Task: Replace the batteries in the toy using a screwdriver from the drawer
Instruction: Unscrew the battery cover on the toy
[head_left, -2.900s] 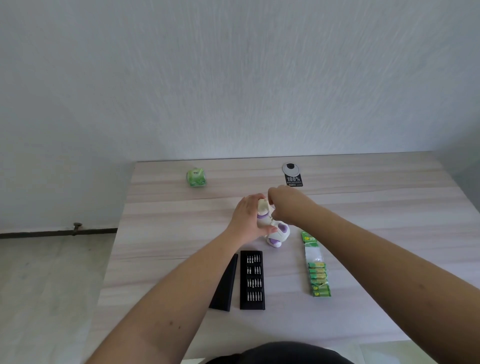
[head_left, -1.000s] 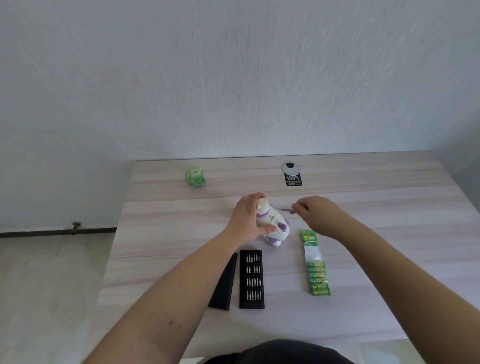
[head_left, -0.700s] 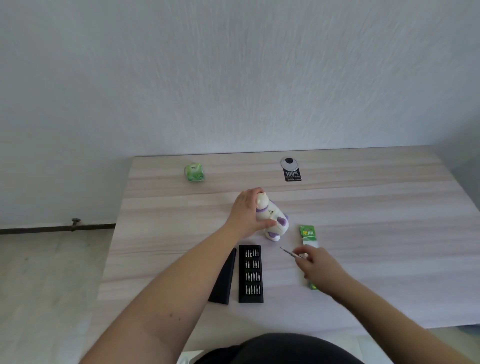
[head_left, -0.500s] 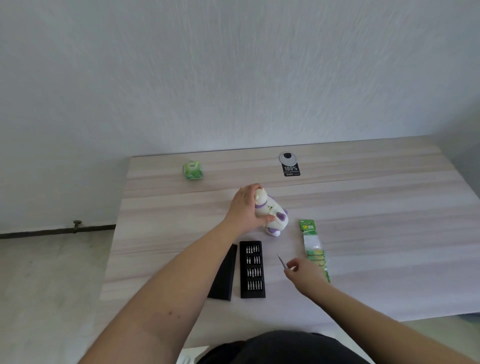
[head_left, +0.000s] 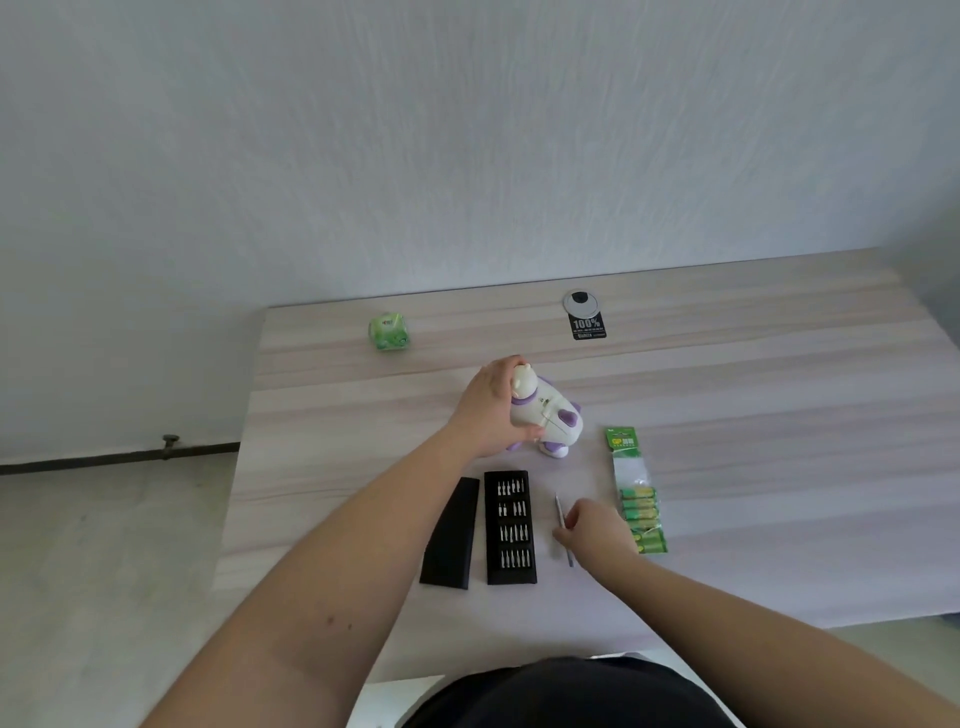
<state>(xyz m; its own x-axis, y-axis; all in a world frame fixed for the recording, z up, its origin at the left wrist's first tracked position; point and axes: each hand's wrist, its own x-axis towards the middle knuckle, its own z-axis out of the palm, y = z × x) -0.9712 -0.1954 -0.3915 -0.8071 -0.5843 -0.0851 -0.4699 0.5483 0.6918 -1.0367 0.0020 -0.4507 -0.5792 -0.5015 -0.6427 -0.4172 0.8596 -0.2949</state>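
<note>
A white and purple toy (head_left: 546, 415) lies on its side in the middle of the wooden table (head_left: 753, 395). My left hand (head_left: 491, 408) grips it from the left. My right hand (head_left: 595, 532) rests low on the table, fingers pinched on a thin silver screwdriver (head_left: 560, 512) that lies along the tabletop, its tip pointing away from me. The screwdriver sits between the open black bit case (head_left: 510, 526) and a green strip pack of batteries (head_left: 638, 499). My right hand covers the pack's near left part.
The bit case's black lid (head_left: 451, 532) lies just left of the case. A small green cube-shaped pack (head_left: 388, 332) stands at the back left. A round grey cable port with a black label (head_left: 584, 317) sits at the back. The table's left edge drops to the floor.
My right hand has pulled the screwdriver away from the toy, come toward me and lowered it onto the table beside the bit case. My left hand has kept hold of the toy.
</note>
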